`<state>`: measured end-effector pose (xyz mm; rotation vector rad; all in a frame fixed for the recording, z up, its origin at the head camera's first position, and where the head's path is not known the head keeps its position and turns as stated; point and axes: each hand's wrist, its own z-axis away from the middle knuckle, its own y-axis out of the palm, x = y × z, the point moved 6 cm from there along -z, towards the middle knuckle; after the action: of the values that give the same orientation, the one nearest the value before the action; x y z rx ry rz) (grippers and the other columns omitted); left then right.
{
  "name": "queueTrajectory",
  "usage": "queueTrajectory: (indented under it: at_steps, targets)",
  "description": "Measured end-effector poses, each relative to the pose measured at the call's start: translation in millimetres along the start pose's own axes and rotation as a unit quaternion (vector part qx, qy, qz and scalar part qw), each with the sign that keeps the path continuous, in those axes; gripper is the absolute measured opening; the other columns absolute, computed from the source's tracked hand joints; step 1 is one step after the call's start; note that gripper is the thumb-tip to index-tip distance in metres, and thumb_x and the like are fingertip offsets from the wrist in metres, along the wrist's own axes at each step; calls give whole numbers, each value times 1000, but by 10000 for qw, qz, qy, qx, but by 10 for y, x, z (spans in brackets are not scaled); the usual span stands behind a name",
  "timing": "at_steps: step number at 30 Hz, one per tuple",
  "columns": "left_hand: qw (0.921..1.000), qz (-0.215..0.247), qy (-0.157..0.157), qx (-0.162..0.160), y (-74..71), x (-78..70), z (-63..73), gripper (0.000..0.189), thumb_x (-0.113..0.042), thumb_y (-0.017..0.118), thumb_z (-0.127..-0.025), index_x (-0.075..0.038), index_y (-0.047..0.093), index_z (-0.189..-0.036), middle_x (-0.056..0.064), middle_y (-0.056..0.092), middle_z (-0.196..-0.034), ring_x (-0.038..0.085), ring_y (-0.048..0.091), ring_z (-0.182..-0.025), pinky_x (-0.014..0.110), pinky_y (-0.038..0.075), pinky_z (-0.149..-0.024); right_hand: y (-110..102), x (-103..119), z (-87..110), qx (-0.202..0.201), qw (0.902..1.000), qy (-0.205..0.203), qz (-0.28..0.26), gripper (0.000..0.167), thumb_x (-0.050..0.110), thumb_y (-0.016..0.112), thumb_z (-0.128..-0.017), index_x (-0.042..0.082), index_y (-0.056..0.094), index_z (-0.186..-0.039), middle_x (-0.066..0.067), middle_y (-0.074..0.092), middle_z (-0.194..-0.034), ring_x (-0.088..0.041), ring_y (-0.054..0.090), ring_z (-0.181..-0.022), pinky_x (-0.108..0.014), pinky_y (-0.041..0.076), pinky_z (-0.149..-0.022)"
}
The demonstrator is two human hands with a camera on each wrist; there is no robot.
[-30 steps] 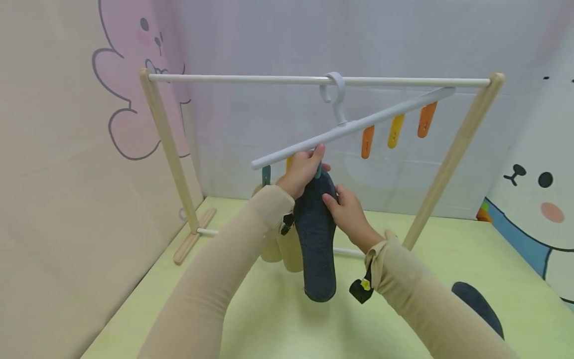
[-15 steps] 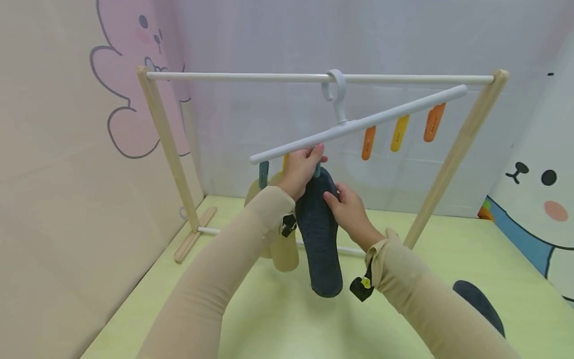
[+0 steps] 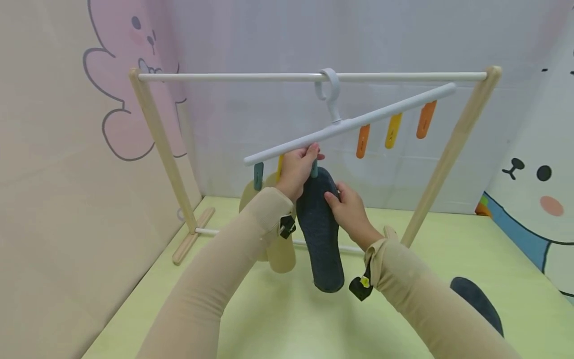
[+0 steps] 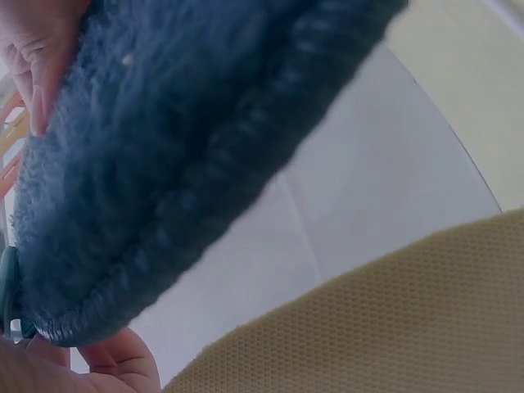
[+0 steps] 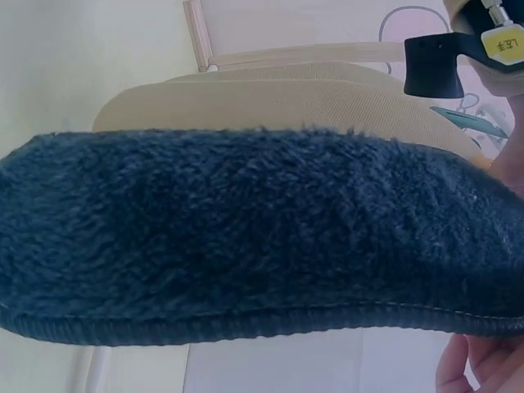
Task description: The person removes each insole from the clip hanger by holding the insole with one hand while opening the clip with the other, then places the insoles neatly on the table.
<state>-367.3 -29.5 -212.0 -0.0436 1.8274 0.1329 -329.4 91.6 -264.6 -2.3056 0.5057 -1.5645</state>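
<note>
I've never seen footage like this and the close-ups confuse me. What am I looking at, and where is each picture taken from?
A person is working with bare hands. The wide picture comes from a camera on their head; the two close-ups come from cameras on each wrist. The left hand grips a clip under the white hanger, which hangs tilted from a wooden drying rack. The right hand holds a dark blue insole at that clip; it fills both close-ups. Beige insoles hang beside it. Another dark blue insole lies on the green table.

Pale green table [image 3: 278,319] with a little drying rack on it

Wooden rack [image 3: 154,129] stands along the back edge; a dark blue insole [image 3: 477,301] lies near the right edge.
</note>
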Motion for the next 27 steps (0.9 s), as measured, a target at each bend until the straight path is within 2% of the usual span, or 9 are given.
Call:
queueTrajectory:
  at_steps: [9, 17, 21, 27]
  targets:
    - [9998, -134, 57, 126, -32, 10, 2, 29, -20, 55, -98, 7, 66, -106, 13, 65, -98, 24, 64, -99, 26, 44, -87, 14, -45, 26, 118, 9999, 71, 10, 18, 8, 54, -98, -7, 56, -107, -17, 59, -84, -30, 54, -80, -35, 43, -70]
    - [9995, -97, 171, 237, -14, 16, 15, 28, -20, 54, -99, 6, 65, -106, 14, 66, -95, 22, 61, -96, 20, 37, -70, -47, -80, 47, 75, 9996, 30, 262, 13, 8, 55, -97, -4, 56, -102, -7, 48, -68, -26, 49, -70, -32, 39, -63]
    - [9994, -181, 167, 225, -33, 28, 21, 29, -22, 55, -99, 4, 65, -106, 14, 67, -94, 19, 59, -93, 20, 33, -63, -53, -96, 66, 53, 9996, -40, 269, 13, 6, 56, -96, -6, 56, -101, -10, 52, -71, -28, 51, -72, -33, 41, -64]
    - [9993, -271, 271, 45, -114, 59, 23, 29, -23, 56, -98, 3, 67, -105, 13, 68, -90, 15, 59, -88, 21, 31, -62, -58, -179, 111, 99, 9990, -128, 423, 14, 6, 56, -96, -7, 56, -103, -14, 56, -75, -31, 53, -74, -36, 42, -66]
